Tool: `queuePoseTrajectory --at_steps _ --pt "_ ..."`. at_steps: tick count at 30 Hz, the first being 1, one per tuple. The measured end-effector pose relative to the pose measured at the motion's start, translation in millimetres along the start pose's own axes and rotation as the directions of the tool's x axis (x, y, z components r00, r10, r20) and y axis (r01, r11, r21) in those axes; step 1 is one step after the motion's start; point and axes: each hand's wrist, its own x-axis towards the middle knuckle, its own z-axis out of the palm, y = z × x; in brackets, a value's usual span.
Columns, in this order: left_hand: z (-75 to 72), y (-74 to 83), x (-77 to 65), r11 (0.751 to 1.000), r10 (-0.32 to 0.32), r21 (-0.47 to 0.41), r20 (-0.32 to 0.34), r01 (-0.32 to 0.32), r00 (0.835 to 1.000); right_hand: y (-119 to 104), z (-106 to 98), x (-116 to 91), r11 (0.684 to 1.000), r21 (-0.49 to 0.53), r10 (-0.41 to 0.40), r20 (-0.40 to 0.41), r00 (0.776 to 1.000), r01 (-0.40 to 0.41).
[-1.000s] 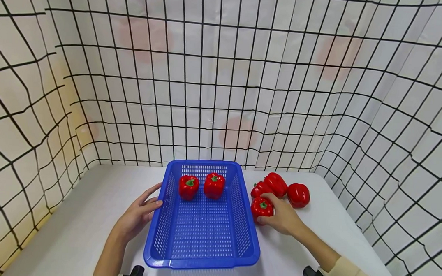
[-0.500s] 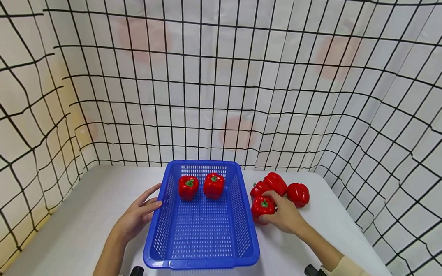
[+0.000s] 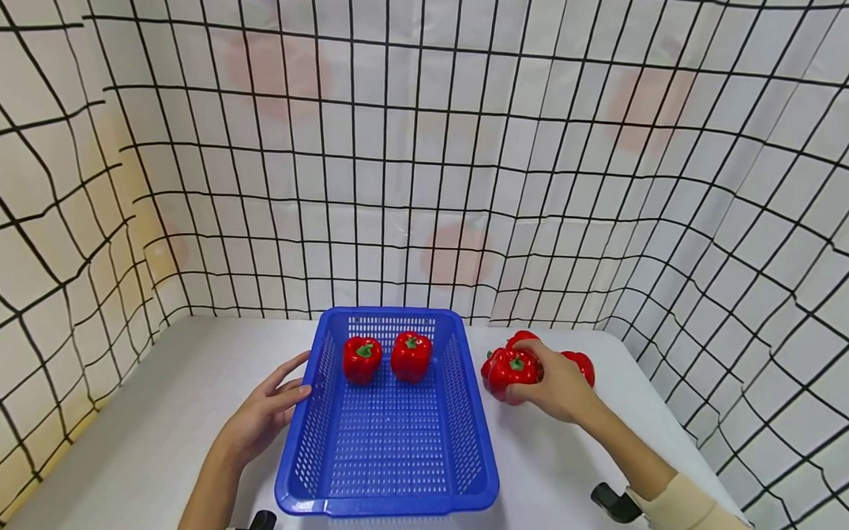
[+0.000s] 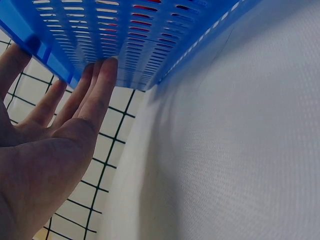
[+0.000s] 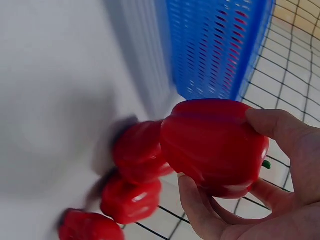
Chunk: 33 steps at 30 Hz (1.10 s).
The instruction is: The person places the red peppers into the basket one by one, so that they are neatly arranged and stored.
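My right hand (image 3: 560,383) holds a red bell pepper (image 3: 511,371) with a green stem, thumb on one side and fingers on the other. In the right wrist view this pepper (image 5: 215,145) is raised off the table, with other red peppers (image 5: 131,197) behind it. My left hand (image 3: 260,416) touches the left side of a blue plastic basket (image 3: 385,508). Its fingers (image 4: 97,95) are fairly straight against the slotted wall below the rim. Inside the basket, two red peppers, one at left (image 3: 361,361) and one at right (image 3: 412,358), stand near the far end.
Beyond the right hand, a red pepper (image 3: 580,367) lies partly hidden; others are mostly covered by the held one. The white table (image 3: 141,411) is enclosed by white walls with a black wire grid (image 3: 414,170) at the back and sides.
My right hand has lifted the red bell pepper from beside the basket's right wall, moving it away and slightly rightward, over the other peppers. The left hand and basket stay put.
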Motion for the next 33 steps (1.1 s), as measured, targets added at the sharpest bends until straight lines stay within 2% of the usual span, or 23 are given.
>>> queuePoseTrajectory --at_steps 7,13,19,33 --pt "-0.6 -0.2 0.3 1.0 -0.006 0.003 -0.002 0.006 1.0 -12 -16 9 0.999 -0.028 -0.032 -0.006 0.999 0.032" --pt "-0.8 -0.3 0.5 1.0 -0.001 0.006 0.003 0.001 1.0 -25 -22 16 0.999 -0.006 -0.04 -0.009 0.999 0.04" --pt "-0.4 -0.4 0.3 1.0 0.006 0.004 0.006 -0.006 1.0 -36 -20 21 0.998 0.051 -0.043 -0.006 0.999 0.043" --pt "-0.8 -0.5 0.8 1.0 0.008 0.001 -0.002 -0.008 1.0 -67 -10 33 0.991 0.087 -0.103 0.0 0.995 0.103"
